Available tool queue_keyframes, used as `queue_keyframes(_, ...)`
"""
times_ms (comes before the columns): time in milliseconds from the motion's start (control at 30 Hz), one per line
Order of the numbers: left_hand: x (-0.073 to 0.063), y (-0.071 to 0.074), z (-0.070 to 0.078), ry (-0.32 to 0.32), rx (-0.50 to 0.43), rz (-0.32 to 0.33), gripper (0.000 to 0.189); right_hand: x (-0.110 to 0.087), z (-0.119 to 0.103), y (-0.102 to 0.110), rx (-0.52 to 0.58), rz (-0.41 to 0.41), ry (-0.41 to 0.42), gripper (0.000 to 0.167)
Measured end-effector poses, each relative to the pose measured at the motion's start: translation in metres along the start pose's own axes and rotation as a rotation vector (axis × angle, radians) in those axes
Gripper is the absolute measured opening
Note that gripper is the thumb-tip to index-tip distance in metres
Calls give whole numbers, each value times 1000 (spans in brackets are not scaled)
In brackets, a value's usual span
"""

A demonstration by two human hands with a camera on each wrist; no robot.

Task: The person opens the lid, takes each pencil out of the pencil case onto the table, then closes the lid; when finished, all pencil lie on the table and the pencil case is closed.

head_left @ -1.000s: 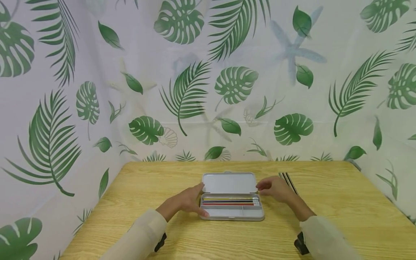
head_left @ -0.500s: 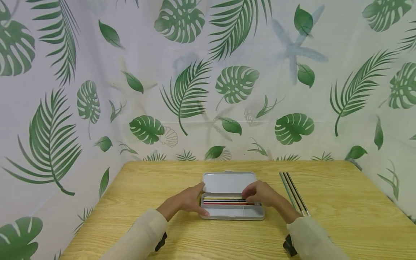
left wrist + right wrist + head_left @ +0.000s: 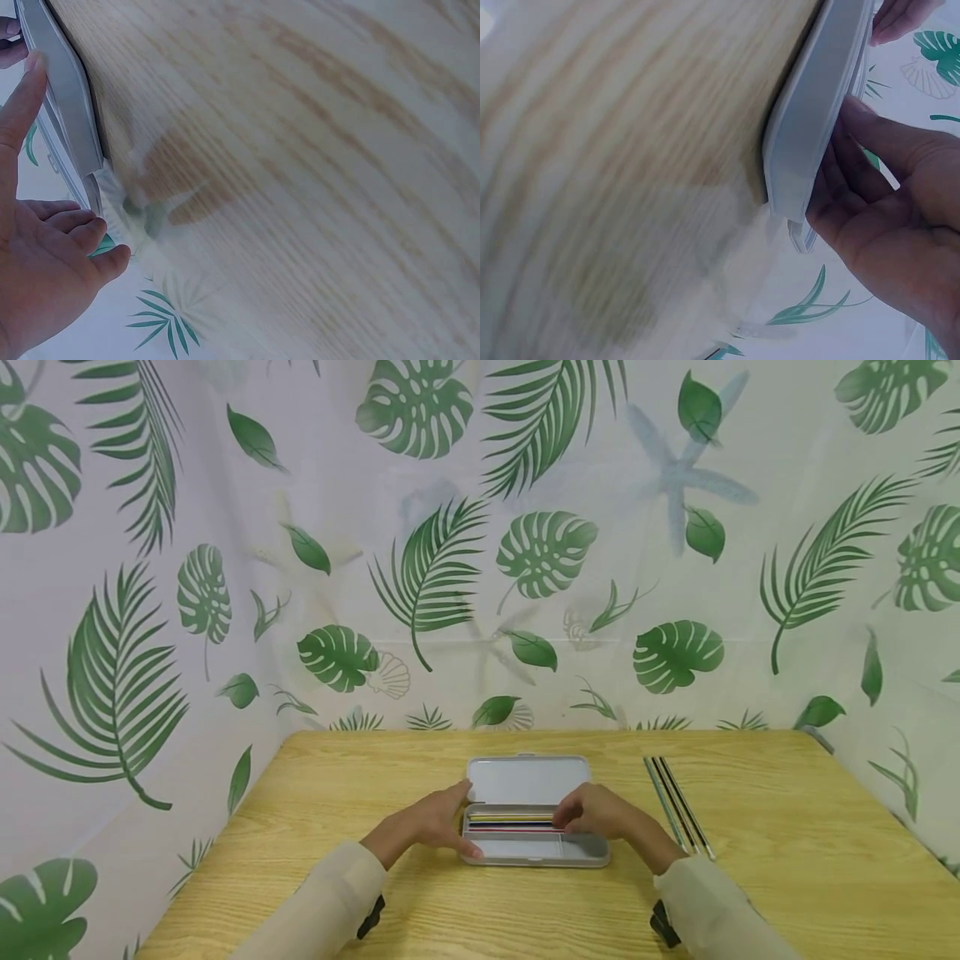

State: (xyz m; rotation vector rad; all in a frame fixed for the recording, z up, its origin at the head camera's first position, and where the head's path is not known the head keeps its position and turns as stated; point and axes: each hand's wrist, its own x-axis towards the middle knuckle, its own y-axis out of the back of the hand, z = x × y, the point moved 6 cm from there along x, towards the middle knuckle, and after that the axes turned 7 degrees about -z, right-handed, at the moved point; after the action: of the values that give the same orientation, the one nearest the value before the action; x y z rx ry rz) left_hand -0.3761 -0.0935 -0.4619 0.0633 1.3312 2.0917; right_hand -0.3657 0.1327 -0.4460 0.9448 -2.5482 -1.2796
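Spread around the left end of a smooth, pale-grey, round-cornered pencil case (image 3: 517, 849) with left hand (image 3: 431, 821), thumb at near corner. Inside, at the right ends of slim, straight pencils (image 3: 510, 818), with curled right hand (image 3: 600, 810); cannot tell whether pinching one. Underneath, wood-grained tabletop (image 3: 450, 910).

wood-grain table (image 3: 465, 910) | white backdrop (image 3: 480, 477) behind, green leaf prints (image 3: 546, 543) | pale blue starfish print (image 3: 677, 477), upper right
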Motion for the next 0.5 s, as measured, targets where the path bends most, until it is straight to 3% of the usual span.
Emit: queue_keyframes(500, -1, 1, 1, 15, 1, -1, 119, 0, -3, -2, 28, -47, 80, 8)
